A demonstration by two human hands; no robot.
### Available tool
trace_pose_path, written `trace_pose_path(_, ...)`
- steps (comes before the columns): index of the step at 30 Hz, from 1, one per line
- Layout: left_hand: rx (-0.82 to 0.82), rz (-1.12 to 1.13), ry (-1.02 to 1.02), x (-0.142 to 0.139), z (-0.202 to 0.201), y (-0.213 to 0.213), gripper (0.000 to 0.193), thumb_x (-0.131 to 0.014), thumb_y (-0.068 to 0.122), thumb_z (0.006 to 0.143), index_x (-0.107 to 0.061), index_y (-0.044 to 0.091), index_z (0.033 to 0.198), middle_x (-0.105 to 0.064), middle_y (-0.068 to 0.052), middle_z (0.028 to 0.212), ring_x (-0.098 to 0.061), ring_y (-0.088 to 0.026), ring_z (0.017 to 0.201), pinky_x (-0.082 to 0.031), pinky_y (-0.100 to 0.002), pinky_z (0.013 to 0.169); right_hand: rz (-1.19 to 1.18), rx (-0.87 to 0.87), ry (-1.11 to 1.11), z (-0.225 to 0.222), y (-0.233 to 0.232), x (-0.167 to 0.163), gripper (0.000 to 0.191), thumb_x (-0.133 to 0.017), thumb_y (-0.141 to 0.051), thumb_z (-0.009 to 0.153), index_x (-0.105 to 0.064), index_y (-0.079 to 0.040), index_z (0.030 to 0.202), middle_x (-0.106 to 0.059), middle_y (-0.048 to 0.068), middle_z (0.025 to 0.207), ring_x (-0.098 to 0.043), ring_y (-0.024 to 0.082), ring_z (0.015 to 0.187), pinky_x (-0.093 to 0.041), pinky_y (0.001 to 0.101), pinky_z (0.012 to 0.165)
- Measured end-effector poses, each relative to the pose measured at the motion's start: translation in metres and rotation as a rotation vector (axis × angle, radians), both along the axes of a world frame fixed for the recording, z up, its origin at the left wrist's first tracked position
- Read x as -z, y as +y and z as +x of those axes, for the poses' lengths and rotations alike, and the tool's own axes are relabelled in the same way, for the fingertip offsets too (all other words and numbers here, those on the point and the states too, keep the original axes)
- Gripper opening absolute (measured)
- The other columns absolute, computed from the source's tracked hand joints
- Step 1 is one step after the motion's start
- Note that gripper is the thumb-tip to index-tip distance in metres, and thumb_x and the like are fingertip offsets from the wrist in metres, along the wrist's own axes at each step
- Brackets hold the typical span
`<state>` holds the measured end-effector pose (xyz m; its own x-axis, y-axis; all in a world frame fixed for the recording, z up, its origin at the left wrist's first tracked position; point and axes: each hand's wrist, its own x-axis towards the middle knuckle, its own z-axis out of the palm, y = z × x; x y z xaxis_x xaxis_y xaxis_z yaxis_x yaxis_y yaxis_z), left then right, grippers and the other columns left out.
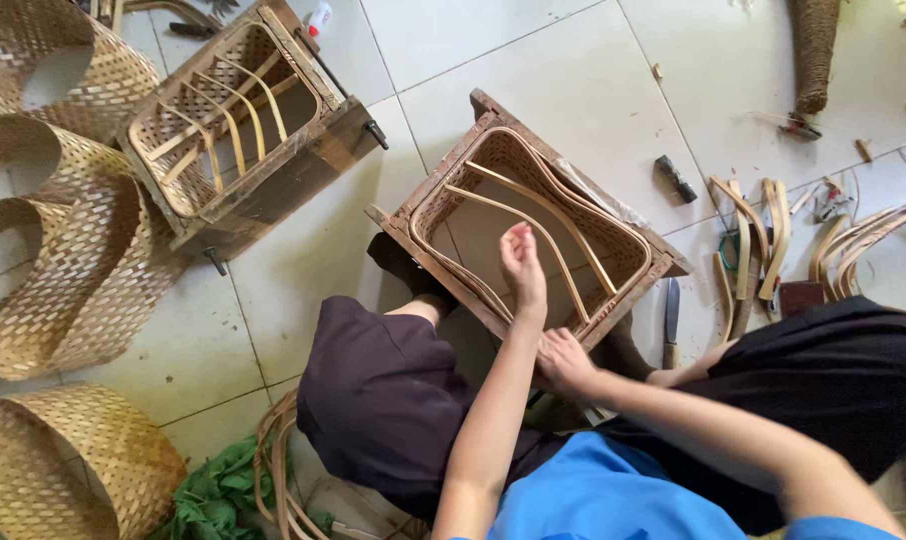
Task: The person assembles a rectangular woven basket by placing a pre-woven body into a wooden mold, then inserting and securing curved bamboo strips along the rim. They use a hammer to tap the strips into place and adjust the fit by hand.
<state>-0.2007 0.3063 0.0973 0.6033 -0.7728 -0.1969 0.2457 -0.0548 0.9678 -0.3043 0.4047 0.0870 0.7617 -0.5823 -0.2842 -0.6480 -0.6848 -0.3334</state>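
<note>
Seen from above, a seated person in a blue top and dark trousers works over a pale tiled floor (pixel 533 60). Nearest the viewer, the right hand (pixel 563 362) rests on the near edge of a square wooden mould frame (pixel 663 268), fingers curled down over the rim — whether they pinch a strip there cannot be told. Just beyond it, the left hand (pixel 523 268) reaches into the frame's open top, fingers held loosely together and bent, the tips touching a curved bamboo strip (pixel 548 235) that arcs across the inside.

The frame stands between the person's knees, near the middle of the floor, and holds a woven basket (pixel 628 245) that lines its walls; a second bowed strip (pixel 538 200) crosses farther in.

Judged from this, seating a strip well calls for the right hand to steady the frame against the legs while the left presses the strip flat to the weave, bending it gently and evenly so it does not kink or spring out.

To the right, by the frame's edge, lie a knife (pixel 671 318) and a cluster of bent strips (pixel 758 240). Farther off, toward the floor's upper left, a second wooden frame (pixel 303 170) holds another basket with several ribs — and along the left edge sit loose woven basket shells (pixel 83 270).
</note>
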Motion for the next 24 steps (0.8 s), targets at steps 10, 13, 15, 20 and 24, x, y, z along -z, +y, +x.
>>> trace_pose_path(10, 0.365, -0.336, -0.152, -0.219, 0.049, 0.121, 0.023, -0.057, 0.009, 0.106, -0.061, 0.000, 0.127, -0.067, -0.013, 0.128, -0.065, -0.020, 0.123, -0.054, -0.038, 0.113, -0.078, 0.007, -0.325, -0.007, -0.012, 0.052, 0.069, -0.077, -0.036, 0.070, -0.050, -0.003, 0.124, -0.064, 0.013, 0.107, -0.062, 0.026, 0.106, -0.041, 0.0448, 0.091)
trace_pose_path(13, 0.347, -0.496, -0.254, -0.273, 0.087, 0.168, 0.022, -0.059, 0.001, 0.105, -0.059, 0.000, 0.127, -0.063, -0.017, 0.128, -0.065, -0.024, 0.123, -0.054, -0.043, 0.115, 0.060, 0.029, -0.224, -0.009, -0.044, 0.040, 0.063, -0.075, -0.032, 0.073, -0.049, -0.010, 0.127, -0.067, 0.008, 0.102, -0.065, 0.024, 0.106, -0.041, 0.0456, 0.097)
trace_pose_path(15, 0.252, -0.558, -0.407, -0.290, 0.113, 0.181, 0.022, -0.061, 0.002, 0.104, -0.058, 0.002, 0.126, -0.064, -0.018, 0.125, -0.068, -0.025, 0.118, -0.059, -0.044, 0.111, 0.055, 0.009, -0.168, -0.015, -0.070, 0.033, 0.059, -0.074, -0.030, 0.076, -0.050, -0.013, 0.127, -0.068, 0.007, 0.100, -0.066, 0.024, 0.105, -0.040, 0.0471, 0.103)
trace_pose_path(20, 0.003, -0.432, -0.579, -0.264, 0.183, 0.167, 0.020, -0.057, 0.004, 0.108, -0.057, 0.002, 0.127, -0.068, -0.014, 0.112, -0.068, -0.021, 0.104, -0.058, -0.035, 0.096, 0.036, -0.042, -0.154, -0.059, -0.132, 0.020, 0.055, -0.074, -0.035, 0.082, -0.052, -0.014, 0.127, -0.070, 0.007, 0.101, -0.065, 0.028, 0.105, -0.034, 0.0505, 0.106)
trace_pose_path(24, 0.078, -0.310, -0.568, -0.184, 0.221, 0.105, 0.021, -0.057, 0.007, 0.107, -0.058, 0.002, 0.127, -0.067, -0.009, 0.121, -0.069, -0.019, 0.106, -0.058, -0.036, 0.098, 0.002, -0.065, 0.047, -0.103, -0.166, 0.016, 0.043, -0.070, -0.038, 0.085, -0.058, -0.018, 0.122, -0.072, 0.004, 0.107, -0.065, 0.022, 0.113, -0.039, 0.0440, 0.108)
